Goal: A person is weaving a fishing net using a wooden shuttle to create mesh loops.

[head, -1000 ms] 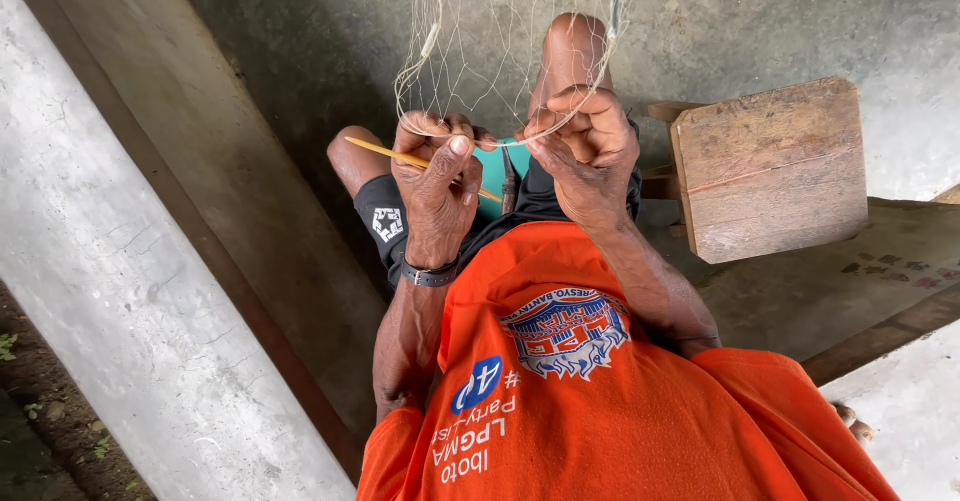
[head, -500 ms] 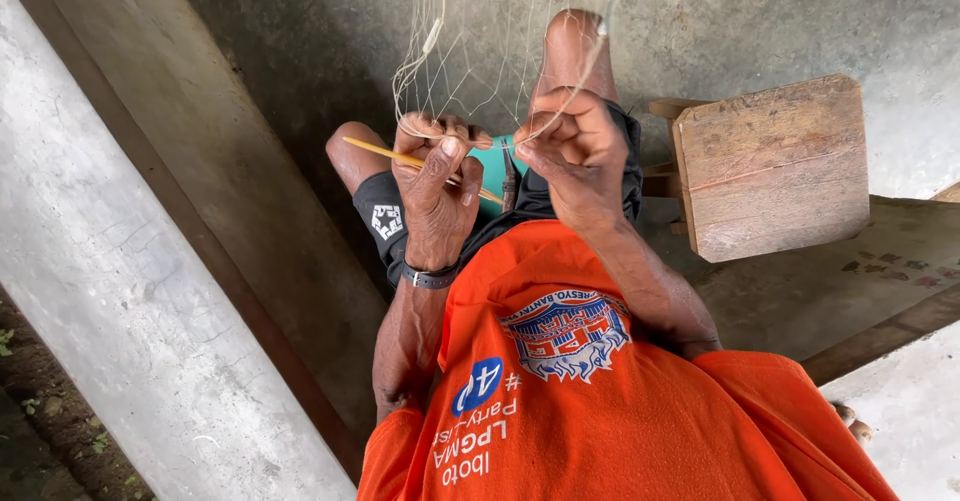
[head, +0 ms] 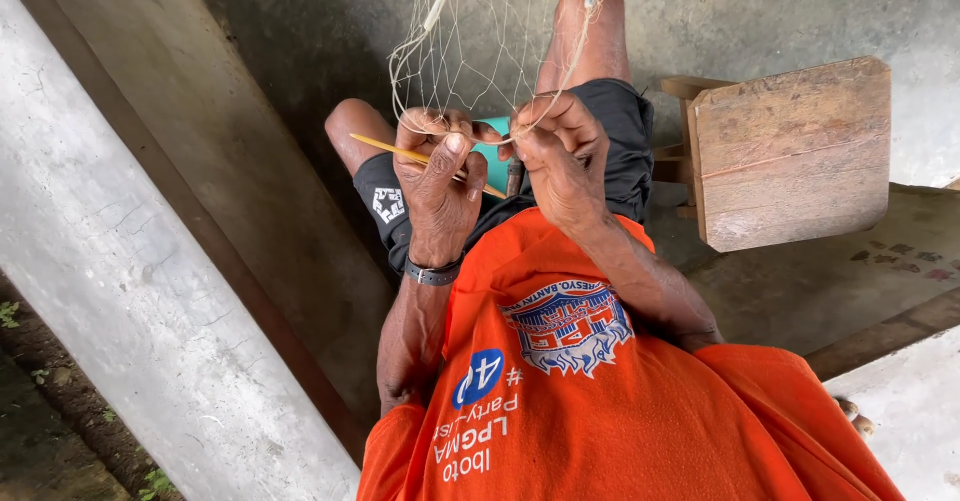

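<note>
Pale, thin-meshed fishing net point(head: 480, 51) hangs taut, pinched by both hands, left hand point(head: 438, 186) gripping a yellow needle point(head: 400, 151).

**What the head view leaves out**

The fishing net point(head: 480, 51) runs off the top edge, so where it hangs from is out of sight, and its thin mesh fades against the grey wall. The yellow netting needle point(head: 385, 147) passes behind the left hand point(head: 440, 186), hiding its middle. The right hand point(head: 562, 156) curls over the strand it pinches, so the knot is too small to tell. The teal object point(head: 492, 151) between the hands shows only a sliver. The wooden stool point(head: 790, 151) hides its legs, and the orange shirt point(head: 620, 421) is cut by the bottom edge.
</note>
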